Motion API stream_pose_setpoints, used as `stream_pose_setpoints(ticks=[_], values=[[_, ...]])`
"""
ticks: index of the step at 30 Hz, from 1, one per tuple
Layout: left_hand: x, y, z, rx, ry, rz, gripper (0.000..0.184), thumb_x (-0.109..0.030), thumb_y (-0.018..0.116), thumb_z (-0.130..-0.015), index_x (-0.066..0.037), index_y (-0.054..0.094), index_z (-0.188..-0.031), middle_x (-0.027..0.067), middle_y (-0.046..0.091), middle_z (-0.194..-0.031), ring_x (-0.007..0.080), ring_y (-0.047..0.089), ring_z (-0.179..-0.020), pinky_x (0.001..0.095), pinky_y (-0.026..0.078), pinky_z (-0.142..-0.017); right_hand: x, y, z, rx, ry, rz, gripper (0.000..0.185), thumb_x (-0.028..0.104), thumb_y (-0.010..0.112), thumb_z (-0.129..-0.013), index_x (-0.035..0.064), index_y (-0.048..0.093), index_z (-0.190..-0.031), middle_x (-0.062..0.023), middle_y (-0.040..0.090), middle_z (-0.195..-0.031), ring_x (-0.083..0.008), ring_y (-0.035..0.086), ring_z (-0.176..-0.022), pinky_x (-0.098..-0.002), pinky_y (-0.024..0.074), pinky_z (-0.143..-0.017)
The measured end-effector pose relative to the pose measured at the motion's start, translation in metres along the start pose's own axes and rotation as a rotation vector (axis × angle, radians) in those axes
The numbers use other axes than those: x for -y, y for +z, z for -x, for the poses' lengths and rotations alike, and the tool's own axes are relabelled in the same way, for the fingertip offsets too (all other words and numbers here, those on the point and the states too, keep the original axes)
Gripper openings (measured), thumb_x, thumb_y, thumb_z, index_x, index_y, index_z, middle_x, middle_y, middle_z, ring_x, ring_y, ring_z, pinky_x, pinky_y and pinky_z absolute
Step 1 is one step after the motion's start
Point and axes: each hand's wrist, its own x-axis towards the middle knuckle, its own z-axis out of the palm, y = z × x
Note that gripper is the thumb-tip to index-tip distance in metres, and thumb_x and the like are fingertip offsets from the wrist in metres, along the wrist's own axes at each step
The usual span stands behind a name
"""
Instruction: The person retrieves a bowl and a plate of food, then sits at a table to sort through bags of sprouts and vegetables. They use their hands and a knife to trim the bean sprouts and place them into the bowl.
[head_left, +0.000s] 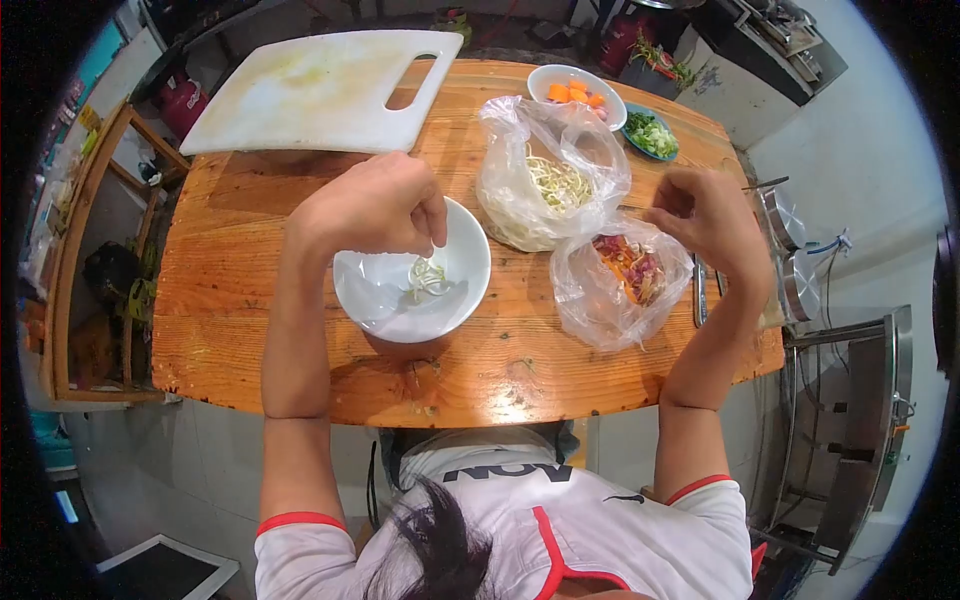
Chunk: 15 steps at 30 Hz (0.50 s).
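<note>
While our left hand (380, 205) hangs bent over the bowl (470, 240), just above the sprouts (428, 280) in it, we cannot tell whether it pinches anything. Our right hand (712, 215) curls by the small bag (580, 320), its grip likewise unclear. Between them, the sprout bag (502, 195) gapes; farther along our bench (240, 290) lie the board (310, 90), carrots (575, 93) and greens (652, 137).

The round bowl (465, 275) is white, thin bean sprouts (560, 184) cream-white, shredded vegetables (630, 268) purple-red and orange, wooden counter (235, 300) orange-brown with darker grain, plastic cutting board (310, 90) white, smudged yellowish.
</note>
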Motion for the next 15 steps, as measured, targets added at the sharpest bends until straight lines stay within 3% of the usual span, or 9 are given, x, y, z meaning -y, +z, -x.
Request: stream_pose_setpoints(ticks=[4, 7, 10, 11, 14, 15], values=[[-0.009, -0.001, 0.003, -0.192, 0.07, -0.118, 0.009, -0.004, 0.07, -0.072, -0.001, 0.071, -0.08, 0.0099, 0.069, -0.071, 0.0198, 0.067, -0.064, 0.0309, 0.053, -0.064, 0.017, 0.027, -0.032, -0.18, -0.196, -0.155, 0.02, 0.017, 0.067, -0.078, 0.0013, 0.067, -0.09, -0.0153, 0.066, -0.078, -0.029, 0.065, -0.072, -0.037, 0.05, -0.066], [-0.028, 0.002, -0.003, -0.427, 0.183, 0.081, 0.019, -0.003, 0.062, -0.077, -0.002, 0.068, -0.095, 0.012, 0.069, -0.084, 0.0246, 0.067, -0.077, 0.034, 0.052, -0.072, 0.023, 0.071, -0.054, -0.268, -0.32, -0.138, 0.018, 0.017, 0.068, -0.077, 0.0027, 0.068, -0.088, -0.0132, 0.066, -0.08, -0.0284, 0.064, -0.076, -0.0376, 0.0496, -0.069], [-0.04, 0.023, -0.018, -0.549, 0.503, -0.038, 0.031, -0.001, 0.055, -0.081, -0.004, 0.061, -0.111, 0.0147, 0.065, -0.099, 0.0302, 0.064, -0.093, 0.0363, 0.05, -0.08, 0.025, 0.099, -0.061, -0.22, -0.331, 0.026, 0.016, 0.016, 0.07, -0.076, 0.0046, 0.069, -0.087, -0.0099, 0.065, -0.082, -0.028, 0.062, -0.078, -0.0375, 0.0475, -0.068], [-0.043, 0.028, -0.018, -0.477, 0.449, -0.068, 0.034, -0.002, 0.051, -0.083, -0.006, 0.057, -0.116, 0.0168, 0.062, -0.106, 0.0332, 0.059, -0.101, 0.0398, 0.048, -0.085, 0.025, 0.104, -0.062, -0.223, -0.332, 0.056, 0.016, 0.016, 0.07, -0.075, 0.0051, 0.069, -0.087, -0.0097, 0.065, -0.082, -0.0286, 0.061, -0.078, -0.0384, 0.0472, -0.068], [-0.03, 0.037, -0.02, -0.387, 0.235, -0.214, 0.028, -0.008, 0.049, -0.086, -0.005, 0.056, -0.114, 0.0176, 0.063, -0.101, 0.0352, 0.059, -0.098, 0.044, 0.047, -0.082, 0.024, 0.11, -0.061, -0.224, -0.304, 0.037, 0.017, 0.02, 0.071, -0.074, 0.006, 0.069, -0.083, -0.0089, 0.064, -0.081, -0.0282, 0.061, -0.08, -0.0388, 0.0466, -0.069], [-0.015, 0.039, -0.023, -0.333, 0.188, -0.242, 0.029, -0.012, 0.048, -0.089, -0.004, 0.053, -0.117, 0.0202, 0.063, -0.093, 0.0376, 0.06, -0.09, 0.0482, 0.046, -0.078, 0.024, 0.109, -0.061, -0.197, -0.278, 0.028, 0.017, 0.02, 0.071, -0.074, 0.0062, 0.069, -0.083, -0.0088, 0.064, -0.081, -0.028, 0.06, -0.08, -0.0389, 0.0465, -0.07]])
